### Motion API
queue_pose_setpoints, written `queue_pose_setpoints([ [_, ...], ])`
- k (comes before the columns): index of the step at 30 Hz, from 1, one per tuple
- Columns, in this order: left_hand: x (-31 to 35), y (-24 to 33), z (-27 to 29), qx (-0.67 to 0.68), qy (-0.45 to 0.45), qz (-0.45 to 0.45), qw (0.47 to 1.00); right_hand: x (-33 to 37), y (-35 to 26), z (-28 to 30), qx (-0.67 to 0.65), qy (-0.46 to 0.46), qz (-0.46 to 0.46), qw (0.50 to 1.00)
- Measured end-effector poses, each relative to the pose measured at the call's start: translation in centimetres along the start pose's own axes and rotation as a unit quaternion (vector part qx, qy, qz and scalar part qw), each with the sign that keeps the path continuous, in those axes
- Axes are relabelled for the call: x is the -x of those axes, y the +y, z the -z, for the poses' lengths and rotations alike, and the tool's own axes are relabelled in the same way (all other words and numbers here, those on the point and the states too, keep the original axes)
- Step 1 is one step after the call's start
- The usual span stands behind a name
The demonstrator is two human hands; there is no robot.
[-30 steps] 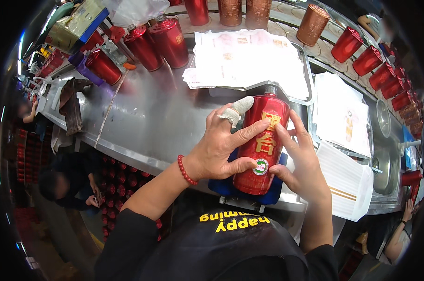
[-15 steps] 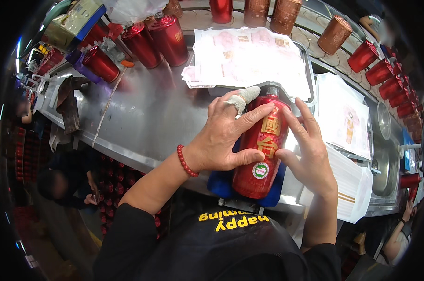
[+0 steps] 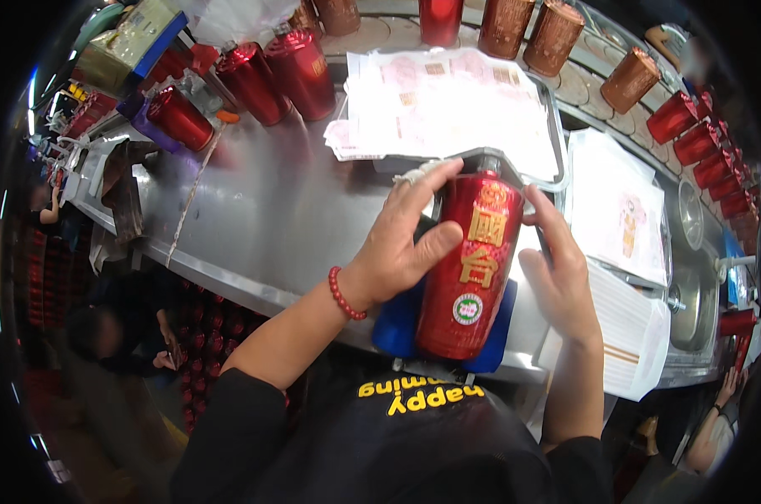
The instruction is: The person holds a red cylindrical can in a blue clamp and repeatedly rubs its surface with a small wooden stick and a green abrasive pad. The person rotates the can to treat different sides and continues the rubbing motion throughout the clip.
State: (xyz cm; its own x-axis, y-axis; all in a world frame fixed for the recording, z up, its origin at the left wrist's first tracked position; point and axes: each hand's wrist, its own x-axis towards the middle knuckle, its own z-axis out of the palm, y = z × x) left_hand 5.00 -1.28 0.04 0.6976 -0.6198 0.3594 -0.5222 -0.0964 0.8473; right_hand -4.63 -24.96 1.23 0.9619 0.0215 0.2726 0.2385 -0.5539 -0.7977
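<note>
A shiny red bottle (image 3: 474,286) with gold characters and a small round green-and-white sticker lies tilted on a blue rest (image 3: 397,326), its clear neck pointing away from me. My left hand (image 3: 401,239) flanks it on the left, fingers stretched along its upper side and thumb raised at its edge. It wears a red bead bracelet and a pale finger cover, now mostly hidden. On the other side, my right hand (image 3: 565,273) has its fingertips by the bottle's upper right edge, with the thumb apart from the fingers. Neither hand is wrapped round the bottle.
Printed label sheets (image 3: 448,101) lie in a tray beyond the bottle, with more white sheets (image 3: 620,210) at right. Red bottles (image 3: 301,74) stand back left. A curved conveyor (image 3: 599,113) carries copper-coloured and red bottles. A sink (image 3: 691,307) is far right; other people are at both sides.
Both thumbs have come off the bottle's front, and my hands have drawn apart to its sides. Bottles on the conveyor have shifted to the right.
</note>
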Motion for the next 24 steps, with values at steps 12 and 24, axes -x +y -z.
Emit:
queue_pose_setpoints([
  [12, 1.6, -0.7, -2.0, 0.128, 0.031, 0.039, 0.991, 1.7, 1.0, -1.3, -0.175, -0.026, -0.081, 0.981],
  [24, 6.2, -0.6, -2.2, 0.043, -0.033, 0.037, 0.998, 5.1, -0.7, -2.6, -0.090, -0.033, -0.058, 0.994],
])
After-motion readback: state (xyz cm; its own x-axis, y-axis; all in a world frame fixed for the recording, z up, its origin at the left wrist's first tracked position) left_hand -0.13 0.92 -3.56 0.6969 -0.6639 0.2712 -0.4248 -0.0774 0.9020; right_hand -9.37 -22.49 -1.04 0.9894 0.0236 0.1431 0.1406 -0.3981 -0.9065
